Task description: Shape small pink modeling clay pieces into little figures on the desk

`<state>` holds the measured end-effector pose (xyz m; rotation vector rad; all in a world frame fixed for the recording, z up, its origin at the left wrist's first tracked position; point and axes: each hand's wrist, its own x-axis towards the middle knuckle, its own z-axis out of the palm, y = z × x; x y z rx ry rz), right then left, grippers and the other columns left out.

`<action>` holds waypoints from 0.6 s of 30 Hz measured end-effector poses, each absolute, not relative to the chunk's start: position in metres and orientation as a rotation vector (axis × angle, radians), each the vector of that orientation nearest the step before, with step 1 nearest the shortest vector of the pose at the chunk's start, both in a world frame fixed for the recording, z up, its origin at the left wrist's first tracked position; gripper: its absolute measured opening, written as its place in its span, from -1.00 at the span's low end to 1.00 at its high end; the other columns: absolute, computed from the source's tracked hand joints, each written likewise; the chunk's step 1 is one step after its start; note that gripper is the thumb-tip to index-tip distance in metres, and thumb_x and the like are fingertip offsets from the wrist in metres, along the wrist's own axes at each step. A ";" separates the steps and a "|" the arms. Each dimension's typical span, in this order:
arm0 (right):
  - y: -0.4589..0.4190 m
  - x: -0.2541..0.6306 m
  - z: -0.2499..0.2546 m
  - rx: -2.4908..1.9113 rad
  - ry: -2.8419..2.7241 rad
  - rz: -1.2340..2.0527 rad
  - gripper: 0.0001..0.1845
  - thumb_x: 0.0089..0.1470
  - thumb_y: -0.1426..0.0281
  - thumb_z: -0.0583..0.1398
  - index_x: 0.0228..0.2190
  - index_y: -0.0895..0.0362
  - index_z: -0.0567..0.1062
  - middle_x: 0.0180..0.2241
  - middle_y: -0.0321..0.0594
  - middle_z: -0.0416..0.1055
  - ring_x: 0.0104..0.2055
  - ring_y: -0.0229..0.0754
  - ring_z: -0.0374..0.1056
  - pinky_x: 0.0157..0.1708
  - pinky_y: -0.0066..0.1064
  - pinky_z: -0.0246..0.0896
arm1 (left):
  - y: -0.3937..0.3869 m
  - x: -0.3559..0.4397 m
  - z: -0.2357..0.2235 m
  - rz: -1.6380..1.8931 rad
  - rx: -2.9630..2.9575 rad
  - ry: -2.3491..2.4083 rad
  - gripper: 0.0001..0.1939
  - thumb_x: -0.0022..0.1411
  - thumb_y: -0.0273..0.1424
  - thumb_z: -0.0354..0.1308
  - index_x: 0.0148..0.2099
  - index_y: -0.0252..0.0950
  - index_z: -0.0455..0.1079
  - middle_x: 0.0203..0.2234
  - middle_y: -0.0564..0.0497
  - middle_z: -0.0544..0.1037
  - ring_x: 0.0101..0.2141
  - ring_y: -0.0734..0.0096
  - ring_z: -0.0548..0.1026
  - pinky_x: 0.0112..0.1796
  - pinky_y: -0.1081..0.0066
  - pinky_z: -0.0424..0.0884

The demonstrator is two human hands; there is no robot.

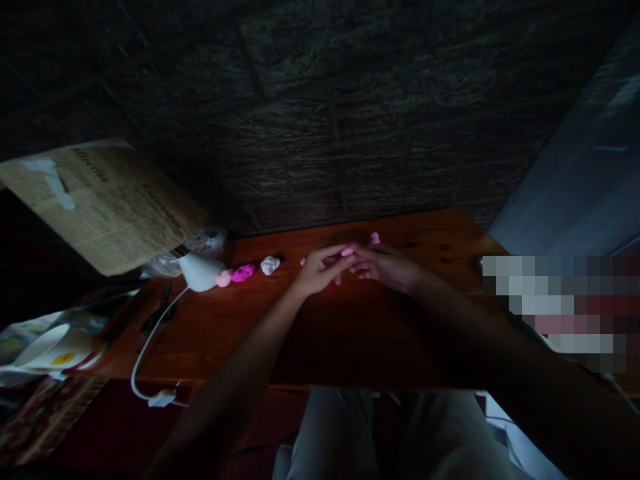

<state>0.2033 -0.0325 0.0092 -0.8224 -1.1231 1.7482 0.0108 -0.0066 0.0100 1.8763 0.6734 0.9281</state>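
Observation:
Over the wooden table, my left hand [320, 270] pinches a small piece of pink modelling clay [347, 251]. My right hand [387, 267] meets it from the other side, its fingertips closed on the same piece. Just behind the right hand stands a small pink clay figure [375, 237]. Another pink bit [303, 262] peeks out beside the left hand, mostly hidden. Farther left lie a white crumpled lump [271, 265], a bright magenta clay lump [243, 273] and a pale pink lump [224, 278].
A lamp with a white base [200, 272] and a printed paper shade [110, 200] stands at the left, its cord [137, 357] hanging over the table's front edge. Dark scissors [160, 313] lie near it. A white cup [55, 347] is at far left. A stone wall [320, 133] rises behind.

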 end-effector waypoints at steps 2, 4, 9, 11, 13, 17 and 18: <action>-0.033 0.205 0.011 -0.791 -1.124 1.798 -0.67 0.01 0.08 0.45 -0.40 0.09 0.64 -0.40 -0.23 0.60 -0.36 -0.28 0.47 -0.36 -0.46 0.36 | -0.007 0.011 0.012 0.898 1.819 0.647 -0.45 0.24 0.01 0.27 0.08 -0.30 0.58 -0.46 0.04 0.60 -0.66 0.67 0.35 -0.56 0.56 0.37; -0.035 0.205 0.013 -0.764 -1.132 1.829 -0.65 -0.02 0.07 0.46 -0.42 0.10 0.63 -0.39 -0.23 0.60 -0.37 -0.29 0.46 -0.35 -0.46 0.35 | -0.007 0.010 0.015 0.871 1.752 0.618 -0.47 0.24 0.01 0.28 0.06 -0.29 0.60 -0.48 0.05 0.58 -0.65 0.67 0.35 -0.55 0.55 0.37; -0.039 0.205 0.016 -0.734 -1.174 1.841 -0.64 -0.06 0.05 0.47 -0.40 0.07 0.65 -0.37 -0.24 0.60 -0.37 -0.29 0.45 -0.35 -0.45 0.34 | -0.006 0.009 0.014 0.849 1.620 0.595 -0.51 0.11 -0.07 0.41 0.00 -0.27 0.63 -0.36 -0.03 0.65 -0.58 0.64 0.38 -0.57 0.56 0.35; -0.039 0.204 0.014 -0.762 -1.179 1.835 -0.66 -0.06 0.08 0.48 -0.38 0.06 0.65 -0.38 -0.25 0.60 -0.37 -0.29 0.45 -0.34 -0.44 0.35 | -0.004 0.008 0.012 0.852 1.608 0.626 -0.54 0.00 -0.14 0.49 -0.09 -0.28 0.64 -0.24 -0.09 0.68 -0.51 0.59 0.45 -0.56 0.56 0.35; -0.038 0.203 0.013 -0.795 -1.177 1.829 -0.65 -0.06 0.07 0.48 -0.36 0.06 0.65 -0.39 -0.24 0.59 -0.38 -0.28 0.45 -0.35 -0.44 0.35 | -0.004 0.008 0.012 0.868 1.604 0.665 -0.56 -0.07 -0.19 0.52 -0.15 -0.30 0.63 -0.20 -0.12 0.69 -0.46 0.55 0.50 -0.55 0.57 0.37; -0.036 0.202 0.010 -0.803 -1.179 1.828 -0.61 -0.06 0.01 0.46 -0.37 0.06 0.65 -0.38 -0.21 0.61 -0.37 -0.26 0.46 -0.36 -0.44 0.34 | -0.004 0.009 0.012 0.902 1.627 0.715 -0.58 -0.06 -0.19 0.52 -0.19 -0.32 0.61 -0.36 -0.04 0.68 -0.54 0.59 0.46 -0.54 0.54 0.40; -0.036 0.201 0.010 -0.799 -1.182 1.829 -0.61 -0.05 0.01 0.45 -0.37 0.06 0.65 -0.37 -0.20 0.62 -0.36 -0.26 0.46 -0.37 -0.44 0.34 | -0.005 0.009 0.012 0.912 1.633 0.714 -0.59 -0.04 -0.18 0.51 -0.21 -0.33 0.60 -0.41 -0.02 0.66 -0.57 0.61 0.45 -0.55 0.54 0.39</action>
